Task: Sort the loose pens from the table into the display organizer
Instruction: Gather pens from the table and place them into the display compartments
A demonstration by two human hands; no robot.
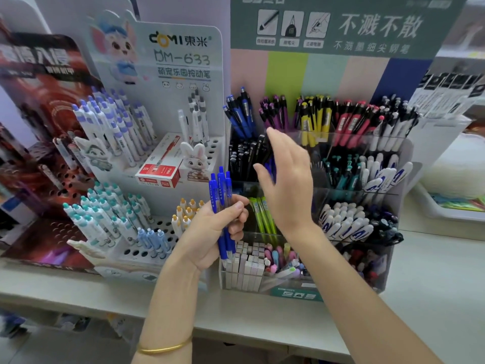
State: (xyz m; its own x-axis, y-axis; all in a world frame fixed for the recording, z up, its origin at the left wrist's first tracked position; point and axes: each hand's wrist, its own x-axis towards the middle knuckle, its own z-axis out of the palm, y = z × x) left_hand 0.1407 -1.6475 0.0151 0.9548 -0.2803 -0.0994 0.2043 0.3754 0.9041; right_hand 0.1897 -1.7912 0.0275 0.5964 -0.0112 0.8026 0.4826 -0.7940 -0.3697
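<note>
A gold bangle [164, 348] circles my left wrist. Above it, my left hand [210, 229] curls tight round a bundle of blue pens [221, 190], clicker ends up, just in front of the clear organizer [408, 158] standing on the table [433, 271]. My right hand [287, 179] hovers before the organizer's middle row, fingers straight and spread, holding nothing I can make out; a blue blur shows behind them. Farther back, yellow pens [315, 119] stand in its top row.
</note>
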